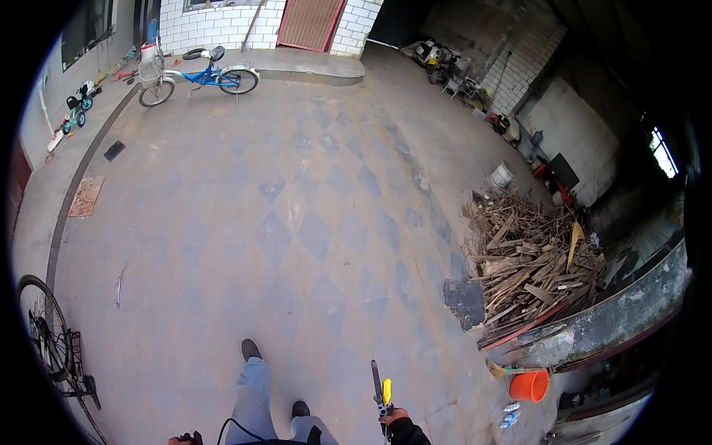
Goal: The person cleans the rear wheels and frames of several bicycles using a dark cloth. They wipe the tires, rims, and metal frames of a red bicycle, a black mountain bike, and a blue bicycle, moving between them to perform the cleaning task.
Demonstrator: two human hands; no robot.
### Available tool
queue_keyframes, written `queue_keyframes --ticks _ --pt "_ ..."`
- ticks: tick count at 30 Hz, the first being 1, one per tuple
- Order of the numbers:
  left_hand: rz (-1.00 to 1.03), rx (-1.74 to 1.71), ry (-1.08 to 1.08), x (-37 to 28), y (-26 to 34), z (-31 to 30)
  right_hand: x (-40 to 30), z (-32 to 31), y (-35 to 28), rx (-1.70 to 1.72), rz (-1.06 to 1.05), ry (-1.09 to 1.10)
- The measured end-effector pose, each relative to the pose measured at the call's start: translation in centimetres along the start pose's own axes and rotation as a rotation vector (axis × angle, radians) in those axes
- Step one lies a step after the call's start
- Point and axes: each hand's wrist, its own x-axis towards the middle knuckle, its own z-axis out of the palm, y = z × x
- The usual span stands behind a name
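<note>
My right hand (394, 415), at the end of a black sleeve, grips a handheld power tool that looks like a small chainsaw (376, 381). Its long dark bar with a rounded tip points ahead, and a yellow part (386, 391) sits beside the bar. At the bottom edge, only part of my left hand (181, 440) shows. Something dark lies against its fingers; whether it is held is unclear. A black cord (236, 424) loops in front of my body. Below me are my jeans and dark shoes (251, 349) on the diamond-patterned floor (311, 233).
Right of me lies a heap of firewood (534, 261) beside a low concrete wall (623, 322). An orange bucket (529, 386) and plastic bottles (510, 416) stand nearer. A bicycle (50, 339) is at left; a blue bicycle (203, 78) stands by the far step (311, 67).
</note>
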Motion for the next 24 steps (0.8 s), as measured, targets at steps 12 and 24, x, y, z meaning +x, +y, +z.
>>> queue_keyframes --ticks 12,24 --pt "-0.104 -0.615 0.309 32.4 29.9 -20.6 8.7 -1.2 -21.5 -0.146 0.122 -0.244" --pt "-0.118 -0.270 0.347 57.1 49.2 -26.7 25.7 -12.0 -50.7 -0.114 0.104 -0.341"
